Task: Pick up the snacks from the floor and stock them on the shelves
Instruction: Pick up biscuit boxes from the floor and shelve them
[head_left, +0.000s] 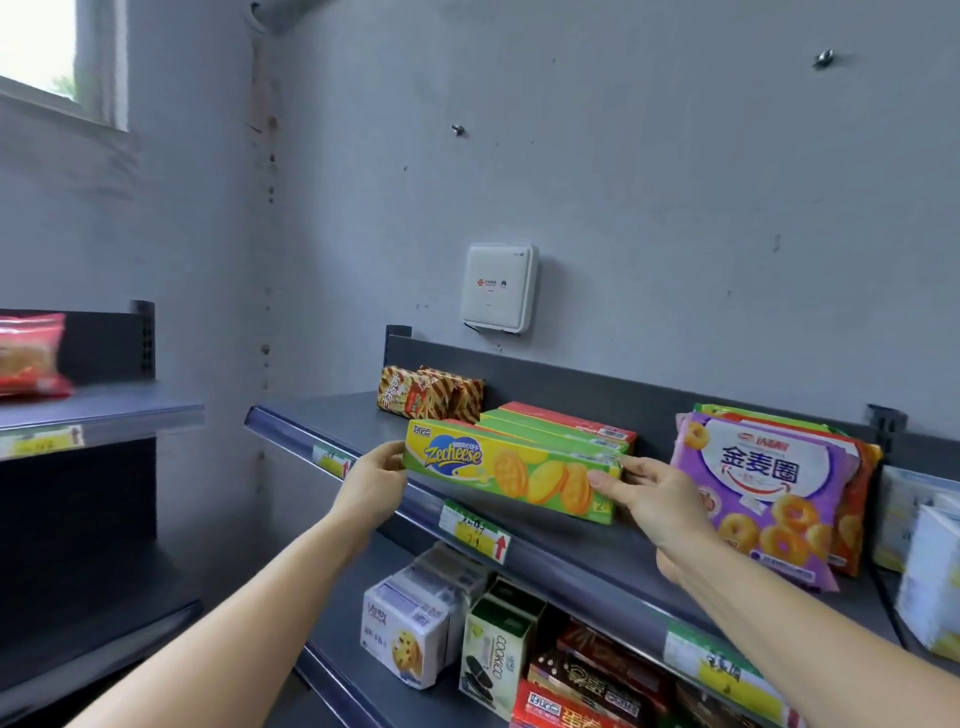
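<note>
Two hands: both gripped one Zecheese box (511, 470), one at each end.
Left hand (371, 480): fingers curled around the left end of the Zecheese box, thumb on top.
Right hand (649, 496): thumb and fingers (605, 479) pinched the right end of the Zecheese box, palm turned toward the shelf.
Zecheese box: a long green and yellow carton, printed face toward the camera, held level at the front of the upper shelf (322, 415); whether its bottom edge rested on the shelf surface could not be told.
Stacked cartons (561, 426): similar green and red boxes lay flat directly behind the Zecheese box, touching it or nearly so.
Brown striped packets (431, 392): stood behind and to the left of the Zecheese box, against the back panel of the shelf.
Purple ring-snack bag (763, 493): stood upright just to the right of the Zecheese box, partly behind the right wrist, with more bags behind it.
Price tags (475, 530): yellow and green labels with red arrows sat on the shelf rail below the Zecheese box.
Lower shelf (337, 623): located under the Zecheese box; it carried a white cookie pack (405, 631), a green Cookico box (496, 657) and red and brown packs further right.
White wall unit (498, 288): mounted on the grey wall above the Zecheese box.
Red packet (28, 353): sat on a separate shelf unit well to the left of the Zecheese box, blurred.
</note>
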